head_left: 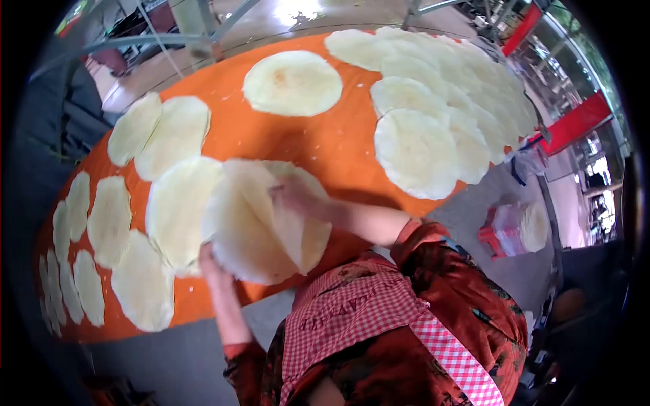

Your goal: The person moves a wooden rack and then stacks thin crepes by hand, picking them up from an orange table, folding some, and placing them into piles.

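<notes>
Close to my body, a thin, pale round flatbread [237,223] is partly raised and folded, with a pointed flap hanging on its right side. My left hand [215,265] grips its lower left edge, the fingers partly hidden by the bread. Over the fold, my right hand [299,199] is closed at the top of the flap, somewhat blurred. Another flatbread [317,240] shows underneath and to the right. Just left of the held one lies a further flatbread [181,210], partly overlapped by it.
An orange cloth [230,128] covers the curved-looking table. Many overlapping flatbreads [447,95] spread across its far right. A single flatbread [292,82] lies at the back, and several more [108,220] are on the left. A red-and-clear bag [508,230] with round flatbreads stands below, right.
</notes>
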The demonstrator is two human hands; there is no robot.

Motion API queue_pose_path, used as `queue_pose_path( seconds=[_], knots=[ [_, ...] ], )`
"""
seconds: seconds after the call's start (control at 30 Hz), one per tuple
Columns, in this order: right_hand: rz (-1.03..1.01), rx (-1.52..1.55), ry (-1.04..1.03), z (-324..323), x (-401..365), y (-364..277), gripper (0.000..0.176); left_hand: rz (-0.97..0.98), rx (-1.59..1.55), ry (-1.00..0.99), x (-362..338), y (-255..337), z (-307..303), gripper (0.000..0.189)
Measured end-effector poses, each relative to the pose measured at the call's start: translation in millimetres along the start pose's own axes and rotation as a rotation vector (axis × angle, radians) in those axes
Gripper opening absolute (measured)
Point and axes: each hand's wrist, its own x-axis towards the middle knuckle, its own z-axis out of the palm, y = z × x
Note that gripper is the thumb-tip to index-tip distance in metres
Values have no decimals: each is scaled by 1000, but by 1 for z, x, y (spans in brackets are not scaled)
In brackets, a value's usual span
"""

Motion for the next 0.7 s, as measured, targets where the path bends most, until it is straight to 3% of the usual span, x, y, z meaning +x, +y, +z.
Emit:
queue_pose_path(
  seconds=[0.03, 0.07, 0.1, 0.13, 0.2, 0.27, 0.33, 0.37, 0.43, 0.47, 0.53, 0.57, 0.6, 0.63, 0.67, 0.7],
  knots=[
    [23, 14, -46, -34, 14, -7, 21, 4, -13, 2, 3, 10, -18, 36],
    [179, 692, -154, -63, 56, 48, 18, 12, -26, 11, 4, 16, -36, 36],
    [93, -110, 30, -107, 55, 16, 18, 14, -28, 50, 4, 19, -47, 36],
    [45, 83, 59, -142, 67, 34, 21, 16, -28, 94, 1, 20, -56, 35],
    [68, 24, 44, -202, 70, 52, 23, 95, 69, 126, 0, 11, -68, 33],
    [99, -291, 122, -242, 107, 127, 23, 160, 122, 168, 6, 1, -71, 32],
    [-12, -527, 195, -256, 129, 128, 22, 213, 119, 229, 10, -8, -71, 32],
    [-65, -642, 232, -264, 142, 127, 22, 281, 405, 305, 5, -6, -74, 32],
    [-229, -709, 242, -289, 175, 121, 22, 331, 496, 368, -7, 6, -69, 33],
    [-309, -744, 245, -305, 193, 118, 22, 308, 296, 352, -14, 11, -56, 33],
    [-311, -453, 278, -356, 218, 117, 26, 266, 214, 327, -39, 22, -8, 32],
    [-382, -675, 299, -390, 226, 113, 25, 247, 236, 311, -47, 24, 3, 32],
    [-390, -888, 393, -427, 254, 141, 23, 228, 253, 301, -54, 24, 13, 31],
    [-198, -471, 495, -452, 247, 139, 21, 237, 214, 304, -57, 21, 28, 31],
    [-263, -510, 580, -481, 250, 151, 19, 242, 207, 301, -60, 19, 40, 31],
    [-181, -774, 689, -507, 251, 169, 23, 248, 200, 298, -63, 18, 52, 31]
  ],
)
